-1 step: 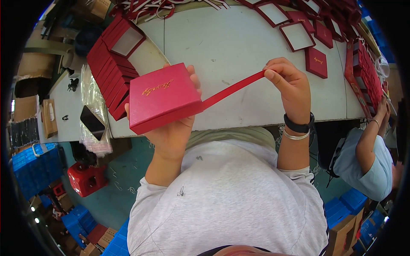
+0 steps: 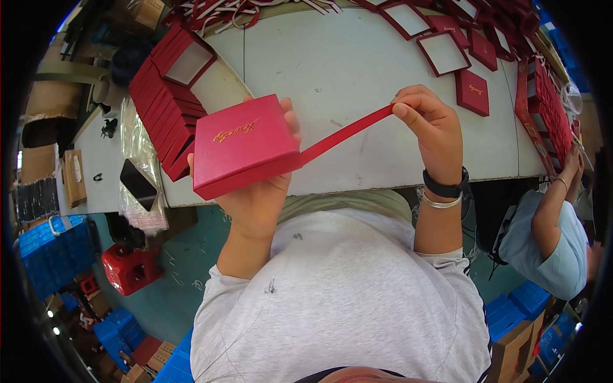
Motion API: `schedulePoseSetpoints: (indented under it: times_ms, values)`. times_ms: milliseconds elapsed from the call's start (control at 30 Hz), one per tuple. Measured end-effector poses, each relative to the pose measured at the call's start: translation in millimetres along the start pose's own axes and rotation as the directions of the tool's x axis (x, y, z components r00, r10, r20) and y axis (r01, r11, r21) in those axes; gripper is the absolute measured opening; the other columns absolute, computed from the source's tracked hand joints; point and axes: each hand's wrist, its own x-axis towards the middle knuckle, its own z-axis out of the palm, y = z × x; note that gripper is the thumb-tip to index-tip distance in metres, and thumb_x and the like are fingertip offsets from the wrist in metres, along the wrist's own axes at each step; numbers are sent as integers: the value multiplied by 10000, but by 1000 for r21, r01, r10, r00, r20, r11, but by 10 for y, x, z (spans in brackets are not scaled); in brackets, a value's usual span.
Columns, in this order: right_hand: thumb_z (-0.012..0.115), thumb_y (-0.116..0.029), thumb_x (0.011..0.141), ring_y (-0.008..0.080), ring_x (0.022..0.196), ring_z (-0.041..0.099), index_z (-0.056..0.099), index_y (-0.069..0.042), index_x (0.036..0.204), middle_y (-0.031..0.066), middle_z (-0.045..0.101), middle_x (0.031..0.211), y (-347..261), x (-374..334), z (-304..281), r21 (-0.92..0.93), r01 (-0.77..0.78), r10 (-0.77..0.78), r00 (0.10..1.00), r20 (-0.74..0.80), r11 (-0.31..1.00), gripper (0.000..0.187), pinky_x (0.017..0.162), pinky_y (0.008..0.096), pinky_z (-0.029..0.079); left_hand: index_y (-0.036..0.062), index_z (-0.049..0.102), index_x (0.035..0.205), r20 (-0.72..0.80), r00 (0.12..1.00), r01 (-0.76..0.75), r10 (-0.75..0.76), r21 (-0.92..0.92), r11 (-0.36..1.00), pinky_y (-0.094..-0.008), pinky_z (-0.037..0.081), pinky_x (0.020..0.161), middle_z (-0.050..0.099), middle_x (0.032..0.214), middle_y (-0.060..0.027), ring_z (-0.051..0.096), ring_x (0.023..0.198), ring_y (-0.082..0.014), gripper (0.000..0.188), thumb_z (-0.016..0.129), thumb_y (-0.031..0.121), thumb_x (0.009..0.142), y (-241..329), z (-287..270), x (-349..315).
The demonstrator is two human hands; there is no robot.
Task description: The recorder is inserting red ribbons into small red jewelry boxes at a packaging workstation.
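A flat red gift box (image 2: 246,143) with gold lettering on its lid rests in my left hand (image 2: 254,207). The palm supports it from beneath, and the fingers wrap its far and right sides. From the box's right corner a red ribbon (image 2: 348,133) runs up to the right, pulled fairly straight. Its free end is pinched between thumb and fingers of my right hand (image 2: 437,131), which is raised over the table. Where the ribbon meets the box, the join is not clear.
A row of red boxes (image 2: 163,118) stands on the white table (image 2: 306,57) at left. Loose lids and boxes (image 2: 472,92) lie at far right, ribbons (image 2: 255,7) at the back. A phone (image 2: 138,184) lies on plastic bags. Another person (image 2: 543,236) works at right.
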Motion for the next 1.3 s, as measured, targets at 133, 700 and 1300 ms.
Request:
schedulePoseSetpoints:
  times_ms: [133, 700, 1300]
  values:
    - [669, -101, 808, 114, 744, 518, 640, 12, 792, 34, 596, 822, -24, -13, 42, 23, -30, 29, 1000, 2, 999, 118, 661, 227, 403, -25, 180, 1395, 20, 995, 103, -102, -124, 987, -513, 282, 1079, 94, 1454, -256, 248, 1307, -405, 919, 659, 437, 761, -16, -4, 27]
    - [675, -68, 791, 141, 756, 532, 606, -1, 795, 50, 587, 822, -70, -203, -178, -97, 60, -54, 996, 65, 994, 95, 679, 247, 414, -52, 482, 1126, -584, 809, 247, 67, 441, 863, -379, 487, 891, 571, 1114, -166, 570, 1037, -263, 288, 525, 111, 893, 182, -342, 69]
    - [746, -44, 586, 228, 822, 547, 661, -29, 713, 51, 602, 786, -721, -634, -304, -636, 343, -267, 939, 215, 692, 154, 662, 313, 453, -32, 503, 1104, -553, 740, 73, 383, 632, 771, -306, 504, 845, 597, 1062, -112, 602, 961, -187, 249, 544, 91, 892, 217, -444, 179]
